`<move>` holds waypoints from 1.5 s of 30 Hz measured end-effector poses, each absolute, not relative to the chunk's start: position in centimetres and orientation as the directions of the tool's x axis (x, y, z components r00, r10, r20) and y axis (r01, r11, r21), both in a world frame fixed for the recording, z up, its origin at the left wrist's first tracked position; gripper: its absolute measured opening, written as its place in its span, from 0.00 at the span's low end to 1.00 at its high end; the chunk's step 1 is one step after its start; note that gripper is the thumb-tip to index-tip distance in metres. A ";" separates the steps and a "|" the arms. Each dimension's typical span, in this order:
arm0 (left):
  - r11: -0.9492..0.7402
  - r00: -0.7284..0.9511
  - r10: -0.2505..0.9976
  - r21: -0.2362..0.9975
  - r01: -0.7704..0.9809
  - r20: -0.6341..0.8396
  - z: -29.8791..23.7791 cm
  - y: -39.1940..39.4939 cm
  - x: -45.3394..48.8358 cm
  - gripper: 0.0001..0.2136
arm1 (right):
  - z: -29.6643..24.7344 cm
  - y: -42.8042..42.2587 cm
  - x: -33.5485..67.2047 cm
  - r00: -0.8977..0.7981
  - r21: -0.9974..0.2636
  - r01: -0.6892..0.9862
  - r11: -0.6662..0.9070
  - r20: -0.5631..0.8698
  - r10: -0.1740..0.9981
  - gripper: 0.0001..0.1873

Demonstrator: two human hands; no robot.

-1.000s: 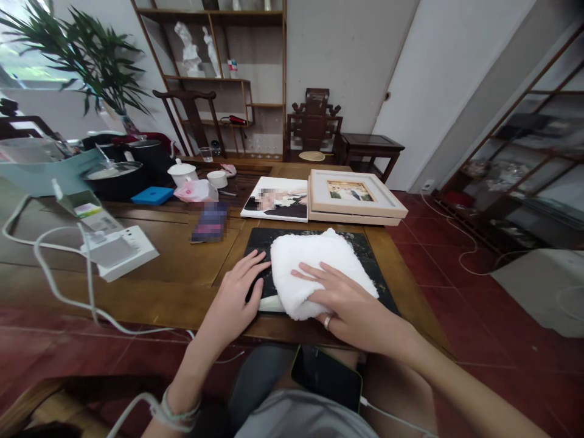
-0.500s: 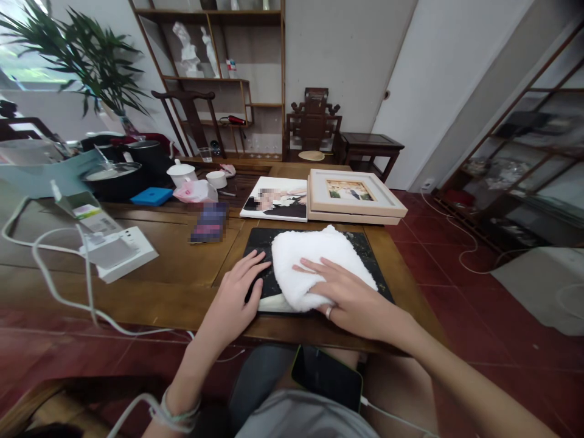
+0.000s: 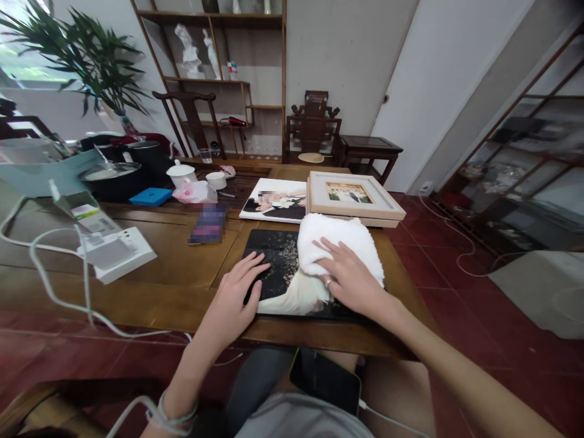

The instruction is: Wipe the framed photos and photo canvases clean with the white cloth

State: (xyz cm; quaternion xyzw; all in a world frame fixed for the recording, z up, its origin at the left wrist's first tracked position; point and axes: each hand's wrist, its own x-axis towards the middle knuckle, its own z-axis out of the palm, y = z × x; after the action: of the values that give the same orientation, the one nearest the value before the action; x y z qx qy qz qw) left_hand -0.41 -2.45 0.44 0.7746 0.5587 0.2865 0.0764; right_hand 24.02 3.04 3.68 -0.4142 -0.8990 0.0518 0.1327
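Observation:
A dark photo panel (image 3: 278,274) lies flat near the front edge of the wooden table (image 3: 182,267). My left hand (image 3: 239,295) rests on its left edge, fingers spread flat, holding nothing. My right hand (image 3: 349,277) presses palm-down on a folded white towel (image 3: 340,240), which sits on the panel's far right part. The fingers are stretched out over the cloth. A ring shows on that hand.
Behind the panel lie an unframed photo print (image 3: 278,201) and a stack of light wooden frames (image 3: 353,198). To the left are a white power strip (image 3: 116,246) with cables, a blue box (image 3: 152,196), teaware (image 3: 182,173) and black pots (image 3: 114,176). A phone (image 3: 325,380) lies on my lap.
My right hand has slid the towel from the panel's near middle to its far right, uncovering the lower part of the picture. My left hand has stayed put.

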 end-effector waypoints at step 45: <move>-0.362 0.217 0.912 0.438 0.823 0.347 0.6 -2.4 -0.4 0.16 | 5.4 -2.3 24.5 -0.816 -0.359 0.516 0.778 0.072 0.574 0.24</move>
State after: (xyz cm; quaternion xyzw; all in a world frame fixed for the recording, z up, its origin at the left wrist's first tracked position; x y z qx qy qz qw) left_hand -0.41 -2.43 0.63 0.7761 0.5589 0.2809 0.0798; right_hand 24.46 -2.33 5.45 -0.2903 -0.9387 0.1636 0.0887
